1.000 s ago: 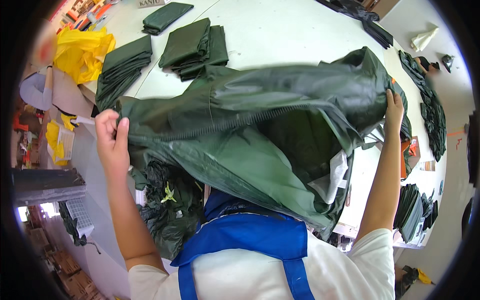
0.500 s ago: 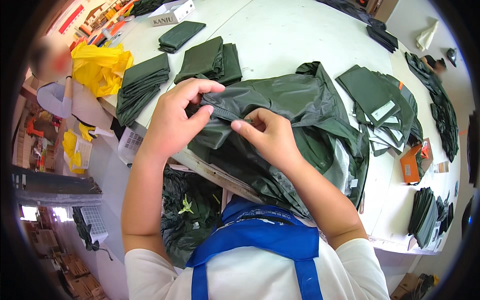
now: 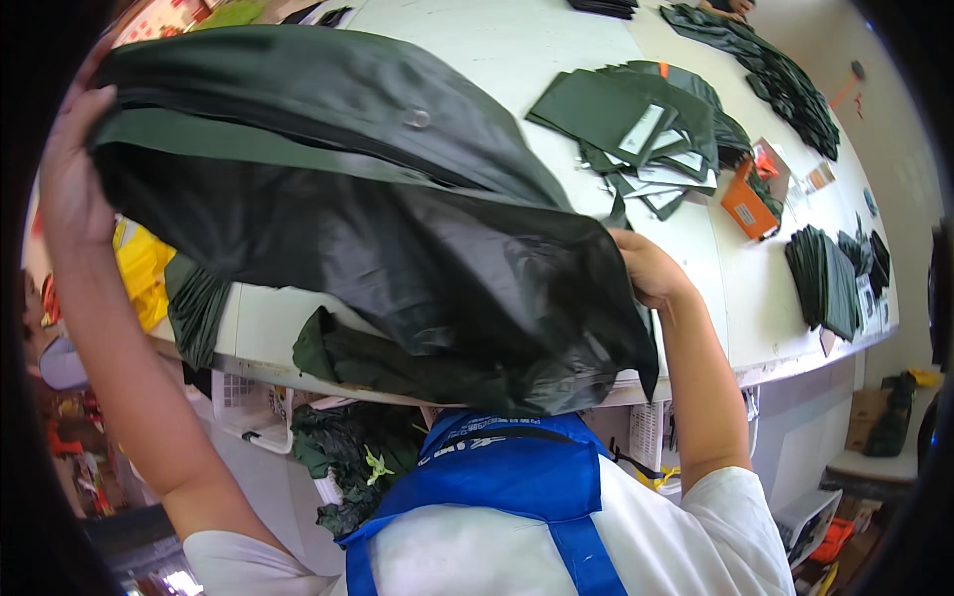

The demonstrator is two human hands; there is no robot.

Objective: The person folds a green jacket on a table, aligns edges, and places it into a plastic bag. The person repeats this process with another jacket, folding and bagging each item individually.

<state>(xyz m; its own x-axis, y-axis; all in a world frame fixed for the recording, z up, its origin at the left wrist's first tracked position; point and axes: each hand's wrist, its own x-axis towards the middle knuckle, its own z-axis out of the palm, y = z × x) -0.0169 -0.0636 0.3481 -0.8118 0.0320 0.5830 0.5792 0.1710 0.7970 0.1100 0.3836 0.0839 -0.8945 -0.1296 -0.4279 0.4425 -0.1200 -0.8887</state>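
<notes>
A dark green, shiny waterproof garment [image 3: 397,248], seemingly a rain jacket, is stretched in the air across the table between my hands. A round snap [image 3: 416,119] shows on its upper panel, beside a long dark opening. My left hand [image 3: 81,164] is raised at the far left, closed on one end of the garment; part of its fingers is behind the cloth. At the other end my right hand [image 3: 651,266] is closed on the edge, its fingertips partly hidden. The garment's lower side hangs in folds toward the table's front edge.
Flat green pieces with white cards [image 3: 636,129] lie in a fanned heap on the white table [image 3: 696,328]. To the right stand an orange box [image 3: 752,199] and a folded green stack [image 3: 823,278]. A crate of crumpled green cloth [image 3: 348,437] sits below the edge. Another person [image 3: 733,8] is at the far right.
My hands have moved from close together at the zip to far apart, left hand up and left, right hand rightward. The garment has been lifted and spread between them. The view has shifted.
</notes>
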